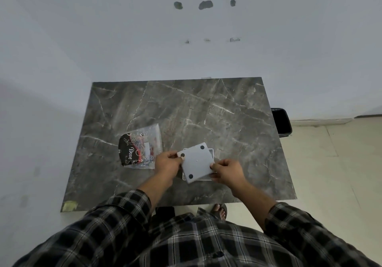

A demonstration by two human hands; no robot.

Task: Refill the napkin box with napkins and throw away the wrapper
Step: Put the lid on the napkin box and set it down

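The person holds one square grey panel [196, 162] between both hands over the dark marble table [217, 109]. The left hand [167, 161] pinches its left corner and the right hand [227, 171] pinches its right edge, fingers closed on it. Three round dark pads show on the panel's upturned face; whether a fourth lies under the right hand cannot be told. Directly below the panel sits one clear napkin box [211, 153], open-topped. Just left of the left hand lies one printed plastic napkin packet [140, 147]. Far beyond the right hand, off the table's edge, stands one black bin [282, 123].
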